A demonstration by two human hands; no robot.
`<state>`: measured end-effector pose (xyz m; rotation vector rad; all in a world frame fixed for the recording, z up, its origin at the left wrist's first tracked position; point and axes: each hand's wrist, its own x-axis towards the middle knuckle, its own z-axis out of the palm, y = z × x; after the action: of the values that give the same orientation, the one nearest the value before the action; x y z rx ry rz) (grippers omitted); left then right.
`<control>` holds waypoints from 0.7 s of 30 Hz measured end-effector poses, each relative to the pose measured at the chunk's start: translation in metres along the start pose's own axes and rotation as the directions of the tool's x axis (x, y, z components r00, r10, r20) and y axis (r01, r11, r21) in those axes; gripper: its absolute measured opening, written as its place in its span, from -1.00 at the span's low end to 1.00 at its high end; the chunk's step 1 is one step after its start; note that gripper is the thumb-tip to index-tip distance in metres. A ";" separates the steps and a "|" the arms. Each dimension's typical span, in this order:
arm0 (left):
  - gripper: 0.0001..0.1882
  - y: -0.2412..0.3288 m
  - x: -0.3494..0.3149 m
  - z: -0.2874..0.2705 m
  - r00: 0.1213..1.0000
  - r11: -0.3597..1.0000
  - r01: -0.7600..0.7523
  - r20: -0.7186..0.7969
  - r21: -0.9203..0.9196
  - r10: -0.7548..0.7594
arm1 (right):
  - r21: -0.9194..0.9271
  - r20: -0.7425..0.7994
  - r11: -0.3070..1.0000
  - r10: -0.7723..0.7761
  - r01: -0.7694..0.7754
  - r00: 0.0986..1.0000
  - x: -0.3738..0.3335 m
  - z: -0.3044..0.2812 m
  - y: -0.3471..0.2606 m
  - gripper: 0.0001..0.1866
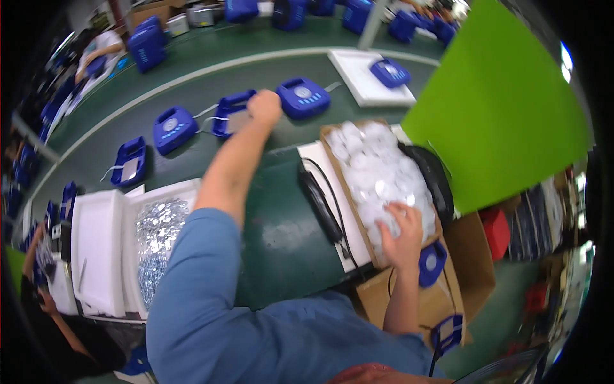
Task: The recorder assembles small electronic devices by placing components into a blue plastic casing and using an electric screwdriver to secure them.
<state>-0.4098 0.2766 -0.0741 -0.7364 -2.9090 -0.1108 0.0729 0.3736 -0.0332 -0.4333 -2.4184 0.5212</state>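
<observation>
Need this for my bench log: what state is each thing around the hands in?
Open blue housing: lying hollow side up
Left hand: bent at that housing, grip unclear
Blue unit right of it: face up
Blue unit left of it: face up
Right hand: spread at white pieces
Cardboard box: open, full
Foam tray: open, holding metal parts
Black corded device: lying down

On grn bench: wht foam tray w/ metal pcs, wht board. On grn strip beyond: blue hsgs, foam slab.
</observation>
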 end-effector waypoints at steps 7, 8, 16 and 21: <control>-0.28 -0.023 -0.073 -0.148 0.967 0.921 -0.051 -0.251 -0.387 -0.052 | 0.007 0.019 0.998 0.067 -0.067 0.998 0.095 0.022 0.111 -0.78; -0.25 -0.025 -0.101 -0.169 0.962 0.882 -0.114 -0.271 -0.457 -0.016 | 0.035 0.057 0.997 0.066 -0.068 0.996 0.115 0.033 0.110 -0.77; -0.49 -0.056 -0.336 -0.127 0.949 -0.086 0.281 0.290 -0.956 -0.123 | -0.283 0.474 0.955 0.218 -0.087 0.853 0.185 0.123 0.111 -0.68; -0.50 -0.055 -0.440 -0.064 0.820 -0.192 0.529 0.556 -0.826 -0.132 | -0.193 0.410 0.975 0.180 -0.109 0.894 0.179 0.122 0.125 -0.77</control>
<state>-0.0456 0.0163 -0.0796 0.1947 -2.4950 -2.7276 -0.1169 0.5259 -0.0898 -0.6305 -2.8810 0.5240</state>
